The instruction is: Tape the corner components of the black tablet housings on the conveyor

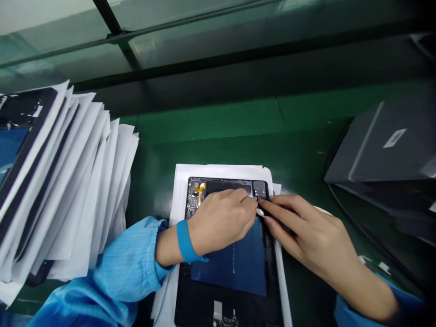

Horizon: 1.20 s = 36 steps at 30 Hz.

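An opened tablet (228, 290) lies with its inside facing up, showing a blue battery panel, black parts and an orange flex cable (200, 190). My left hand (226, 222), with a blue band at the wrist, is closed over the tablet's upper part. Its fingertips are hidden, so what they pinch cannot be seen. From the right, my right hand (306, 236) reaches to the tablet's upper right edge. Its thumb and forefinger close on a small white piece (260, 212), right beside my left fingertips.
White paper sheets (180, 190) lie under the tablet. At left leans a tall stack of tablets interleaved with white paper (91, 172). A dark grey box-like object (381, 141) with a cable (361, 218) stands at right. The green worktop (218, 122) ends at a dark-framed glass partition (204, 41).
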Available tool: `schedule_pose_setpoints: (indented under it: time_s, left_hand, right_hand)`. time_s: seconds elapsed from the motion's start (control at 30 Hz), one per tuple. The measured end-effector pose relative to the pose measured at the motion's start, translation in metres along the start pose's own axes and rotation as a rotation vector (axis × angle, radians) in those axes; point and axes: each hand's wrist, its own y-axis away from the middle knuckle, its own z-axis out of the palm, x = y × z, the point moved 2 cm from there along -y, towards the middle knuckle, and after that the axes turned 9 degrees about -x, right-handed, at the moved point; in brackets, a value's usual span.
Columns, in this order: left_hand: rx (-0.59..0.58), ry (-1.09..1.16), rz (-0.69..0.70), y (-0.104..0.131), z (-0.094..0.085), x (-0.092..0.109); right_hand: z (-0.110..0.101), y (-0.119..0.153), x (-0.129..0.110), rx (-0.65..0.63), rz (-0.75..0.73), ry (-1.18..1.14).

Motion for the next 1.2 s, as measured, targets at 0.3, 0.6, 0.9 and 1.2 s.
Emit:
schedule_pose_setpoints:
  time_s: [0.3, 0.6, 0.9, 1.2]
  left_hand:
    - [0.022, 0.045, -0.023, -0.003, 0.002, -0.002]
    - [0.002, 0.067, -0.05, -0.002, 0.006, -0.001]
    - [0.042, 0.066, -0.021, 0.0, 0.009, -0.003]
    - [0.061, 0.079, 0.015, 0.0, 0.01, -0.004]
  right_hand:
    - [-0.007, -0.005, -0.01, 0.002, -0.058, 0.21]
    - [-0.005, 0.001, -0.008, -0.002, -0.116, 0.192]
    - [-0.005, 0.001, -0.009, 0.041, -0.021, 0.009]
    - [-0.006, -0.009, -0.01, 0.081, 0.094, 0.139]
